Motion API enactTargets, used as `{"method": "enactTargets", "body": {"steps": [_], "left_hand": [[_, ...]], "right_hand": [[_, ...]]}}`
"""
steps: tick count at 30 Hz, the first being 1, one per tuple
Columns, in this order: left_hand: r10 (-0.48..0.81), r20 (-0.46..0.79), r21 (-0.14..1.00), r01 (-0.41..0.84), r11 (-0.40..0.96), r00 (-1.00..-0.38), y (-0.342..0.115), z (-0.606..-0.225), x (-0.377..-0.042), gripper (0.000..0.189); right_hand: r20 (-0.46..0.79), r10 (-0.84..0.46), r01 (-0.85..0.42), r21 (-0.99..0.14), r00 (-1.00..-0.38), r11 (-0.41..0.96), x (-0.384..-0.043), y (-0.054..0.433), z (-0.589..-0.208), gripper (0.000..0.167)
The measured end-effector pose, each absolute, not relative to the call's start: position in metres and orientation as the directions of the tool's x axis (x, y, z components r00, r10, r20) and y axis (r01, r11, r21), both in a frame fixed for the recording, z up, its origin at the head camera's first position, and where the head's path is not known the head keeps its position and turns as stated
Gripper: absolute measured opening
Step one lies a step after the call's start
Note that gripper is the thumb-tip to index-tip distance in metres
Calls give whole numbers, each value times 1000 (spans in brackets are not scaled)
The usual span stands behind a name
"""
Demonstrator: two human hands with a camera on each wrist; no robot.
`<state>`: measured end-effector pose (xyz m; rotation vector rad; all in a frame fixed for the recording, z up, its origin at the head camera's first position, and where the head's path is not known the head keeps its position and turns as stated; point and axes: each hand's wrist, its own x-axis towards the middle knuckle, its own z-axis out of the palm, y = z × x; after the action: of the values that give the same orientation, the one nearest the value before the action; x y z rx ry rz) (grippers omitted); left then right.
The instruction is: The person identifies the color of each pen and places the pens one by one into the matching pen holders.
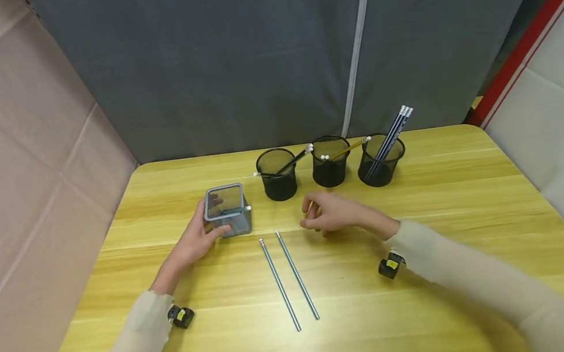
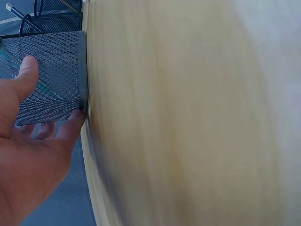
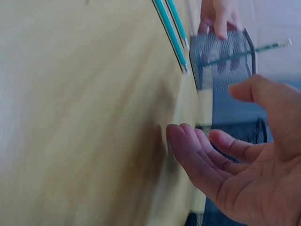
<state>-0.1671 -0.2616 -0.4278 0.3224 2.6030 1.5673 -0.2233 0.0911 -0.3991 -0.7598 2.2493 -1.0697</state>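
My left hand [image 1: 196,241] grips a square grey mesh pencil holder [image 1: 237,224] on the table's left side, thumb on the near wall and fingers round the far side. One teal pencil [image 3: 268,47] leans in it, its white eraser end above the rim. My right hand [image 1: 332,212] hovers over the table with loosely bent fingers and nothing between them, as the right wrist view also shows. Between the hands, two teal pencils [image 1: 280,285] lie side by side on the wood, eraser ends away from me.
Behind stand three round black mesh cups: the left cup [image 1: 281,187] with black pencils, the middle cup [image 1: 329,175] with yellowish pencils, the right cup [image 1: 378,175] with dark striped pencils [image 1: 393,134]. A grey curtain [image 1: 222,61] hangs behind the wooden table [image 1: 383,327].
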Motion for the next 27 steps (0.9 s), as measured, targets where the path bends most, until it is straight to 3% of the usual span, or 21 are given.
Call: {"method": "enactTargets", "body": {"steps": [9,14,21,27], "left_hand": [[232,39,884,142,446,-972,-262,-428,-167,83],[235,46,880,151,450,-971,-263,-428,-168,83],[237,43,881,148,449,-971,-263,-428,-168,84],[235,38,884,142,445,-971,-262,-429,-167,84]], "right_hand": [[-272,-649,-224,-786,-711,576,-207,59,-405,23],[-277,-631,-226,-769,-725,598,-198,46,-409,27],[-245,-642,-338,-685,-727,645,-187,30,-412,33],[-259,-651,-320,-706,-714,632,-183,26,-411,29]]}}
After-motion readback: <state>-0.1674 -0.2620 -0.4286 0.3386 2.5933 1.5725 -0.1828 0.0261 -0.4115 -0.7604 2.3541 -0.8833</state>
